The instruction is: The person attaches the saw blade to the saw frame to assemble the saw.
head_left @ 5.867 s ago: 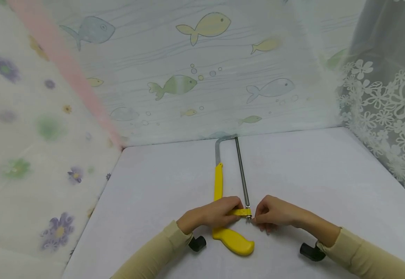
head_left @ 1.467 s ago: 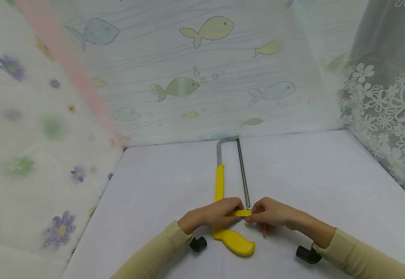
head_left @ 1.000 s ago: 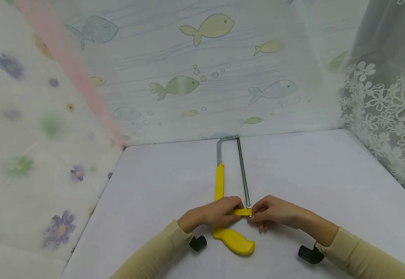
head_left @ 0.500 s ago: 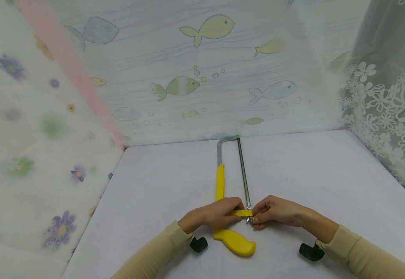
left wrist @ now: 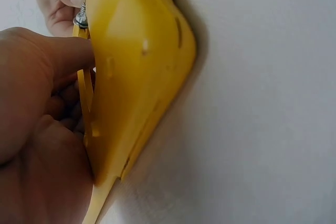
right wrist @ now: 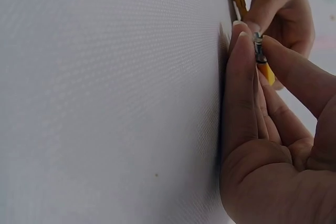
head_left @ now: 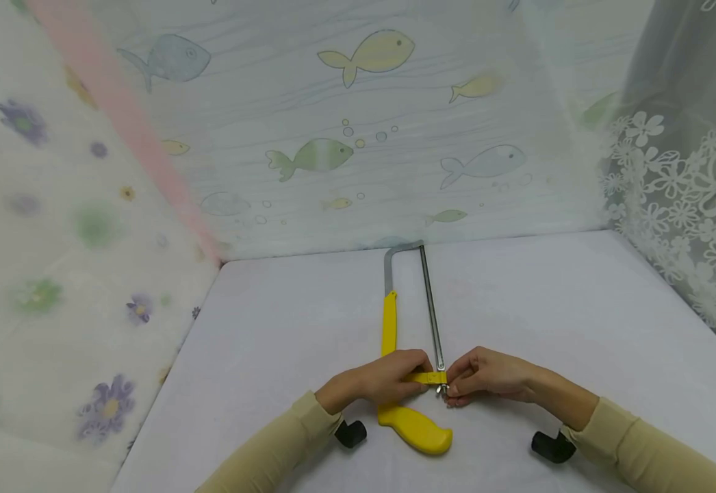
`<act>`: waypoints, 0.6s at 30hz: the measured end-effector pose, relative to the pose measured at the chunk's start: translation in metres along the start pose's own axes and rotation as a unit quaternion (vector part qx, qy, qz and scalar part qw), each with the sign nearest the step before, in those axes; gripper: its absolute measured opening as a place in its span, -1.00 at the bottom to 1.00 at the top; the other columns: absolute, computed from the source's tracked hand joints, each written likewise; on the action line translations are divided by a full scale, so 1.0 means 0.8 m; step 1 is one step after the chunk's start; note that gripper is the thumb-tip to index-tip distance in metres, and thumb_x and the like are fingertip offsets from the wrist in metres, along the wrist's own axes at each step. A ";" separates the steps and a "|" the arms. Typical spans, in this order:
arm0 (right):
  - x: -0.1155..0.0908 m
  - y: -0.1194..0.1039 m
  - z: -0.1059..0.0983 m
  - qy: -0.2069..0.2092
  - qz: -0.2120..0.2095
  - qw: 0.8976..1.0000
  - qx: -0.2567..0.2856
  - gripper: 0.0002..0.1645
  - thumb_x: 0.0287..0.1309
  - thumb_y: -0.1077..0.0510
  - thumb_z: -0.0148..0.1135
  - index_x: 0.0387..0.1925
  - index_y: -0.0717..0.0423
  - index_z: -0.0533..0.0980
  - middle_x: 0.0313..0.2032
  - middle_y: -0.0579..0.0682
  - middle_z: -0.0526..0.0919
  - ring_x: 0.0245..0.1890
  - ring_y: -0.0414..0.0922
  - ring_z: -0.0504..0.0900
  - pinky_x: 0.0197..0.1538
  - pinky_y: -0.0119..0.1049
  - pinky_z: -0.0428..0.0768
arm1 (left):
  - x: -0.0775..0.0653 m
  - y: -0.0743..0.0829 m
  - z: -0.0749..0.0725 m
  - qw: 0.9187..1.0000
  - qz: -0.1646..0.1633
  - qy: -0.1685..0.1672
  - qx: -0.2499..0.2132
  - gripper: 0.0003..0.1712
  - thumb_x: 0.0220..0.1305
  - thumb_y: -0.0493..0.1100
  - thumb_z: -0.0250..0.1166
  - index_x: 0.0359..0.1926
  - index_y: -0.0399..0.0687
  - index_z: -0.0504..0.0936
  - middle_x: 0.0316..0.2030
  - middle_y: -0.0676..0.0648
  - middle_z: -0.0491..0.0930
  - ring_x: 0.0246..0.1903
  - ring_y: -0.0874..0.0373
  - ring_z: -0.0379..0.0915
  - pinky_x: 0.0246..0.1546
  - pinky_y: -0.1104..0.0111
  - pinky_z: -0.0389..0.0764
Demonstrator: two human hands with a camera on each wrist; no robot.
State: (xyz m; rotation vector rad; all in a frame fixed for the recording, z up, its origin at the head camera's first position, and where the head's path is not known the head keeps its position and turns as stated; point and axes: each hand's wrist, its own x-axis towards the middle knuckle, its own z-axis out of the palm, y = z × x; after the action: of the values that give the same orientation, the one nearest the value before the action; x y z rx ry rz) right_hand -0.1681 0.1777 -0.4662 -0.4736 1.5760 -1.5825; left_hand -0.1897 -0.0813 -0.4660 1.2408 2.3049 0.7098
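A hacksaw with a yellow handle (head_left: 416, 429) and a grey metal frame lies flat, its far end near the back wall. My left hand (head_left: 389, 375) grips the yellow crosspiece (head_left: 428, 377) of the saw, fingers curled round it. The long thin blade (head_left: 432, 308) runs from the frame's far tip to that crosspiece. At its near end sits a metal wing nut (head_left: 441, 390) on a threaded bolt (left wrist: 82, 11). My right hand (head_left: 493, 375) pinches the wing nut (right wrist: 258, 45) between thumb and finger. The handle hides part of the left fingers in the left wrist view.
The saw lies on a white cloth-covered table (head_left: 309, 301). A fish-printed curtain (head_left: 358, 137) rises behind it, a flowered sheet (head_left: 56, 274) on the left and a lace curtain (head_left: 691, 171) on the right. Black camera mounts (head_left: 552, 446) hang below both wrists.
My right fingers have shifted about the wing nut, covering it earlier and leaving its wings showing now. The left hand and the saw have stayed in place.
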 end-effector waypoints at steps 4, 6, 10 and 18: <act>0.000 -0.002 0.002 0.008 -0.001 1.000 -0.021 -0.68 0.37 0.31 0.24 0.02 0.52 0.57 -0.16 0.29 0.75 -0.20 -0.09 0.75 -0.08 -0.28 0.70 | -0.001 -0.001 0.000 1.000 0.004 0.020 0.003 -0.81 0.46 -0.21 0.28 0.03 -0.06 0.56 -0.10 0.11 0.57 -0.14 0.35 0.40 0.02 0.56 0.45; -0.001 -0.005 0.004 0.024 -0.001 0.999 -0.049 -0.68 0.37 0.29 0.25 0.02 0.49 0.57 -0.19 0.27 0.75 -0.24 -0.08 0.74 -0.10 -0.28 0.71 | -0.001 -0.002 0.001 0.999 0.007 0.033 0.002 -0.81 0.43 -0.22 0.31 0.02 -0.06 0.58 -0.09 0.11 0.59 -0.14 0.36 0.41 0.02 0.57 0.46; -0.010 -0.015 0.008 0.075 0.009 0.987 -0.145 -0.66 0.32 0.20 0.32 0.01 0.38 0.58 -0.31 0.15 0.76 -0.32 -0.05 0.71 -0.17 -0.27 0.69 | 0.001 0.000 0.003 0.999 0.018 0.047 0.007 -0.81 0.40 -0.23 0.34 0.00 -0.06 0.61 -0.10 0.11 0.61 -0.16 0.37 0.43 -0.01 0.59 0.47; -0.041 -0.043 -0.021 0.223 -0.045 0.877 -0.423 -0.57 0.39 0.05 0.27 0.08 0.32 0.56 -0.18 0.08 0.70 -0.23 0.03 0.69 -0.19 -0.10 0.67 | -0.013 0.004 -0.022 0.986 -0.006 0.103 0.130 -0.60 0.38 0.02 0.38 0.16 0.03 0.63 0.10 0.11 0.58 0.10 0.25 0.43 0.19 0.36 0.44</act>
State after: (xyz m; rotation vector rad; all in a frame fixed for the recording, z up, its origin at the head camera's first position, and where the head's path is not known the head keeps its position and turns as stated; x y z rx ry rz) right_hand -0.1717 0.2087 -0.4268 -0.6700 2.6386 -1.0197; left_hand -0.1924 -0.0928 -0.4491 1.3178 2.6414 0.5699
